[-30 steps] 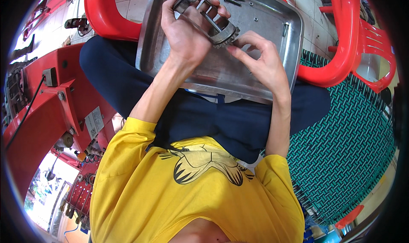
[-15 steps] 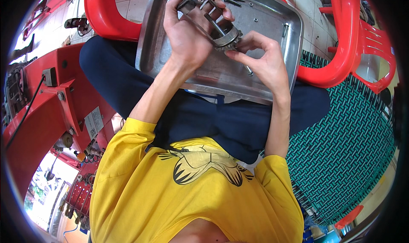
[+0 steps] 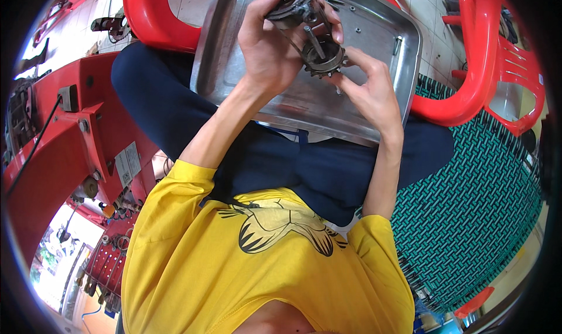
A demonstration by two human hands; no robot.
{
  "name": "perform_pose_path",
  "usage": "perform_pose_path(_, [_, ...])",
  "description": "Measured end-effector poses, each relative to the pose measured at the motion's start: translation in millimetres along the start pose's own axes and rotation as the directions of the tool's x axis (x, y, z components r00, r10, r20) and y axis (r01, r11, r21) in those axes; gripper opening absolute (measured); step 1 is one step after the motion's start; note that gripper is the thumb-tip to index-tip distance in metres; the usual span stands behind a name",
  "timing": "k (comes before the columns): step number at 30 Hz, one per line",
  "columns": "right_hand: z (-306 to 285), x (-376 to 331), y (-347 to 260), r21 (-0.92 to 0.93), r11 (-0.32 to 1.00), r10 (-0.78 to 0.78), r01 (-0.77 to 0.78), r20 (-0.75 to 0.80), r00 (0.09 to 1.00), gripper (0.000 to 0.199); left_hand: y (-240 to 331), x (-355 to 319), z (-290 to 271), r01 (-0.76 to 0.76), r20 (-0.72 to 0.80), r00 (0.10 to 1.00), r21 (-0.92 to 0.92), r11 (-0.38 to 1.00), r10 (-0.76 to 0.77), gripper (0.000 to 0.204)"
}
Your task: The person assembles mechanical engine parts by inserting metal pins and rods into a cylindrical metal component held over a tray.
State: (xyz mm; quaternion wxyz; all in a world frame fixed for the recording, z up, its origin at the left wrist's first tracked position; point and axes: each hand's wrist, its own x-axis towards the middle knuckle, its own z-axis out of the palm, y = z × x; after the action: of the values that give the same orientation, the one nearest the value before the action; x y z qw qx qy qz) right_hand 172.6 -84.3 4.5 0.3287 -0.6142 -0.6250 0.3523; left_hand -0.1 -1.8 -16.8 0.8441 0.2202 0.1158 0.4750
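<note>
Raised over the metal tray (image 3: 216, 71) on my lap is a dark, greasy metal part. My left hand (image 3: 266, 59) is closed around it from the left. It has an open ring (image 3: 291, 9) at its upper end and a toothed ring (image 3: 325, 66) at its lower end. A thin metal rod (image 3: 314, 41) stands up inside the toothed ring. My right hand (image 3: 377, 94) pinches the toothed ring's right side between thumb and fingers. The fingertips behind the part are partly hidden.
Loose bolts (image 3: 332, 2) and small nuts (image 3: 357, 30) lie in the tray's far part. A longer bolt (image 3: 397, 45) rests by its right wall. Red plastic chairs (image 3: 468, 94), a green woven seat (image 3: 468, 199) and red machinery (image 3: 88, 129) surround me.
Both hands have shifted slightly right. The metal part has tilted, so its upper ring and the inside of the toothed ring now face me more.
</note>
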Motion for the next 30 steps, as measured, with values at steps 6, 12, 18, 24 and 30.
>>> perform_pose_path(6, [-7, 0, -10, -0.128, 0.985, 0.124, -0.116, 0.058, 0.991, 0.030, -1, -1, 2, 0.019, 0.012, 1.000, -0.112, 0.994, -0.018, 0.059])
perform_pose_path(12, [-11, -2, -3, 0.065, 0.988, 0.130, -0.139, 0.127, 0.983, 0.030, -2, -1, -5, 0.024, -0.024, 0.999, -0.094, 0.995, -0.027, 0.062])
perform_pose_path(18, [-9, 0, -15, 0.008, 1.000, 0.008, -0.009, 0.051, 0.999, 0.021, -2, 0, -4, 0.010, -0.163, 0.986, -0.132, 0.991, -0.032, 0.063])
perform_pose_path(24, [-10, -1, -8, 0.103, 0.981, 0.146, -0.165, 0.171, 0.974, 0.019, -2, 2, -12, -0.012, -0.100, 0.995, -0.164, 0.986, -0.004, 0.061])
perform_pose_path(30, [-1, -1, -14, 0.226, 0.973, 0.054, -0.052, -0.001, 0.999, 0.021, -4, 3, -10, -0.020, -0.161, 0.987, -0.129, 0.991, -0.001, 0.059])
